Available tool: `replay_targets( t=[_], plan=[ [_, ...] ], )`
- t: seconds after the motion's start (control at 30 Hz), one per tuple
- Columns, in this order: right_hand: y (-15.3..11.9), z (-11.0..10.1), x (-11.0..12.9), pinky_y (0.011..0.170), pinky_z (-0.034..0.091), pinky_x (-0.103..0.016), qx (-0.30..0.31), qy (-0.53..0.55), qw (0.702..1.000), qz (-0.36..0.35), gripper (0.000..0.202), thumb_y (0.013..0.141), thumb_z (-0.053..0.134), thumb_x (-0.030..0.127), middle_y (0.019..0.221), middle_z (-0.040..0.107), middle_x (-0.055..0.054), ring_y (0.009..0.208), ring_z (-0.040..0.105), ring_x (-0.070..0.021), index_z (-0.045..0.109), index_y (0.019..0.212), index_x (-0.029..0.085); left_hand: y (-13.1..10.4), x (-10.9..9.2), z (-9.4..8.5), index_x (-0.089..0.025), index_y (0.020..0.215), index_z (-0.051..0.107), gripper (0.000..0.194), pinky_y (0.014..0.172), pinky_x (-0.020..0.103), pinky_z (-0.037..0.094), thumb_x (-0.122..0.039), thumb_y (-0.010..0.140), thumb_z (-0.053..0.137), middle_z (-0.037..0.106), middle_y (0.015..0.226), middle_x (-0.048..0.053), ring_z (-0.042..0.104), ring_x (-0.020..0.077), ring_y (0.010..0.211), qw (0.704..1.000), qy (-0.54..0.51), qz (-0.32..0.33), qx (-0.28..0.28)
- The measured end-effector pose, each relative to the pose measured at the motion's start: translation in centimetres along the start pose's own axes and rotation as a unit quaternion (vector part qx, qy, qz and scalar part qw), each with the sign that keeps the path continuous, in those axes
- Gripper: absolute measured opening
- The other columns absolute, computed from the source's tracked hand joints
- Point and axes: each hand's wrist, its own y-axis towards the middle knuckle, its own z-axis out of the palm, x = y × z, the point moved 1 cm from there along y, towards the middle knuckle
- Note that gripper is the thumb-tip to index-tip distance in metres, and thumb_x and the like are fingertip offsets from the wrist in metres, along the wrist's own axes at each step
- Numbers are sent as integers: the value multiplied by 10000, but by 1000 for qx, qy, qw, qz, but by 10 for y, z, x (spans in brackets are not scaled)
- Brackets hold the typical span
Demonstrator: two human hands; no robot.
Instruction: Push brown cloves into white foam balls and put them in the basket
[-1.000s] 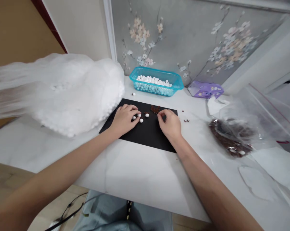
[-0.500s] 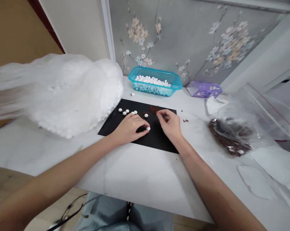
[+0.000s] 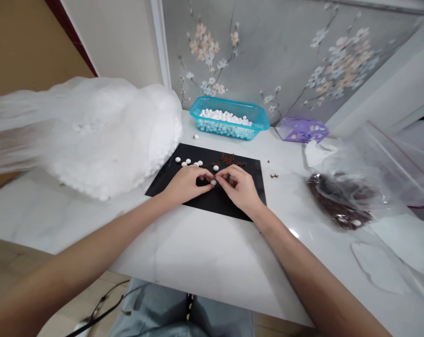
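Over the black sheet (image 3: pixel 229 201), my left hand (image 3: pixel 189 185) pinches a small white ball (image 3: pixel 213 182) between thumb and fingertips. My right hand (image 3: pixel 240 189) meets it there, thumb and index finger pressed together at the ball; whatever they grip is too small to make out. Several white balls lie on the sheet beyond my left hand, and one more white ball (image 3: pixel 216 168) rests just past the fingertips. A little heap of reddish-brown pieces (image 3: pixel 227 159) sits near the sheet's far edge.
A blue basket (image 3: pixel 229 130) of white balls stands at the back. Large white fluffy bundles (image 3: pixel 109 140) fill the left side. To the right are a purple packet (image 3: pixel 303 130), a clear bag of brown pieces (image 3: pixel 341 201) and white wrapping (image 3: pixel 405 243).
My right hand has moved left from the brown heap to the ball in my left hand. The held ball is slightly higher and further left, and the hands now meet.
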Motion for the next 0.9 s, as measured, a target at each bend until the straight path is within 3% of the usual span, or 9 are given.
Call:
replay_targets(
  t=[0.3, 0.5, 0.9],
  plan=[
    [0, 0, 1, 524, 378, -225, 18, -34, 999, -9, 115, 807, 524, 237, 761, 529, 3, 510, 419, -74, 631, 796, 199, 0, -1, 0, -208, 824, 641, 137, 719, 288, 459, -302, 736, 596, 667, 795, 3, 595, 154, 755, 1000, -16, -13, 6],
    [-1, 0, 4, 534, 378, -225, 18, -58, 998, -19, 114, 803, 510, 219, 768, 541, -3, 526, 436, -80, 620, 783, 198, -1, -2, 1, -210, 964, 537, 278, 726, 273, 475, -260, 703, 618, 682, 803, -14, 636, 150, 769, 993, -108, -54, 8],
    [-4, 0, 5, 463, 356, -219, 20, -38, 997, -60, 109, 750, 498, 173, 694, 517, 2, 469, 399, -72, 604, 768, 184, -1, -2, 1, -213, 909, 513, 246, 686, 257, 456, -264, 700, 633, 698, 788, -20, 645, 146, 757, 992, -111, -63, 5]
  ],
)
